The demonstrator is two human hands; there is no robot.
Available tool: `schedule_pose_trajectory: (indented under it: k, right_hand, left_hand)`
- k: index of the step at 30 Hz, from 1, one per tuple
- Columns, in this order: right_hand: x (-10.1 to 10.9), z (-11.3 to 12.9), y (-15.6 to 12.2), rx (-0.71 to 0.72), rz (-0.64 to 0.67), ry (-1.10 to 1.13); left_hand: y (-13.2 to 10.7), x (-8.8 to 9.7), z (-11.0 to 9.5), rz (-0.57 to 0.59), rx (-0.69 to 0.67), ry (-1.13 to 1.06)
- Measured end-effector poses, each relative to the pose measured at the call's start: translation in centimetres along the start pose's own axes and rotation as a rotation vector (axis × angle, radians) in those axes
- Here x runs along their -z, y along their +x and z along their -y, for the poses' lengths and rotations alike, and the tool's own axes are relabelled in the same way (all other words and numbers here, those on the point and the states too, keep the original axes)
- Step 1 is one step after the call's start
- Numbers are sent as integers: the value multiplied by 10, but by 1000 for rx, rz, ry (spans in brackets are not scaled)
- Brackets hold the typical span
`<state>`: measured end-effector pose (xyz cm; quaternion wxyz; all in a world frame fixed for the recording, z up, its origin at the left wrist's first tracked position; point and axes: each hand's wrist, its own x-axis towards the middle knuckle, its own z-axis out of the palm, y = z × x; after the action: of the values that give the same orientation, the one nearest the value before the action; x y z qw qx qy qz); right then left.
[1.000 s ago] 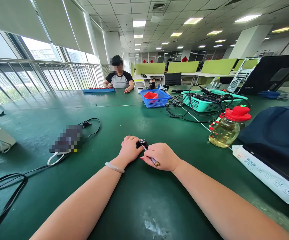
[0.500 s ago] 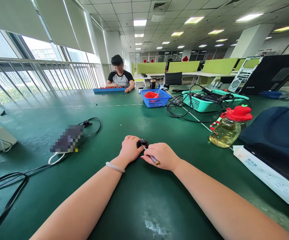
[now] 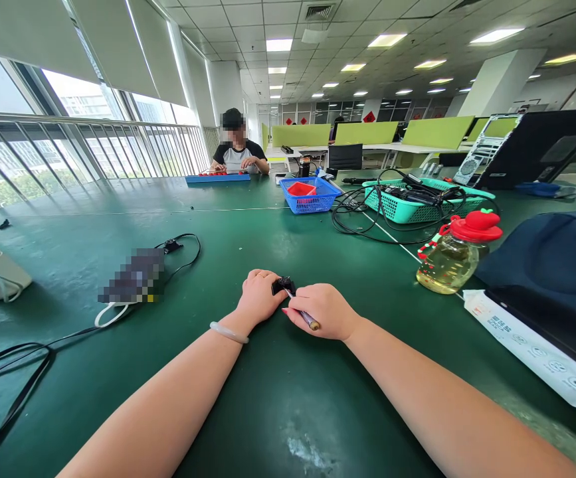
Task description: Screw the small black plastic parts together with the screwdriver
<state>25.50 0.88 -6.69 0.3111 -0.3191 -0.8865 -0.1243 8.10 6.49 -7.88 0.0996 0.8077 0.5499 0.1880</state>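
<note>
My left hand (image 3: 262, 294) rests on the green table (image 3: 278, 378) with its fingers closed round the left side of a small black part (image 3: 284, 285), whose exact kind I cannot make out. A screwdriver (image 3: 311, 321) with a brownish handle is gripped in my right hand (image 3: 325, 311). Its thin metal shaft points up and left, and the tip meets or nearly meets the black part. My left fingers hide some of that part.
A blue basket (image 3: 310, 199) and a green basket (image 3: 407, 210) full of cables stand ahead. To the right are a red-lidded bottle (image 3: 447, 262) and a white package (image 3: 531, 345). Cables (image 3: 43, 348) lie at left. Another person (image 3: 238, 149) sits across, behind a blue tray (image 3: 218, 179).
Both my hands stay almost in place, still holding the black part and the screwdriver. Across the table, the other person's hand has lifted off the tabletop toward the tray.
</note>
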Motion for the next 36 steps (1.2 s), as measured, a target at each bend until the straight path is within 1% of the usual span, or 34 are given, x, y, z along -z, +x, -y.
schedule_pose_trajectory:
  k: [18, 26, 32, 36]
  right_hand:
    - [0, -2, -2, -9, -15, 3]
    - [0, -1, -1, -13, 10, -8]
    - [1, -2, -1, -3, -46, -17]
    - [0, -2, 0, -2, -39, -26]
  left_hand:
    - [0, 0, 0, -1, 13, -10]
    - [1, 0, 0, -4, 13, -13]
    - [1, 0, 1, 0, 9, -7]
    - [1, -1, 1, 3, 12, -8]
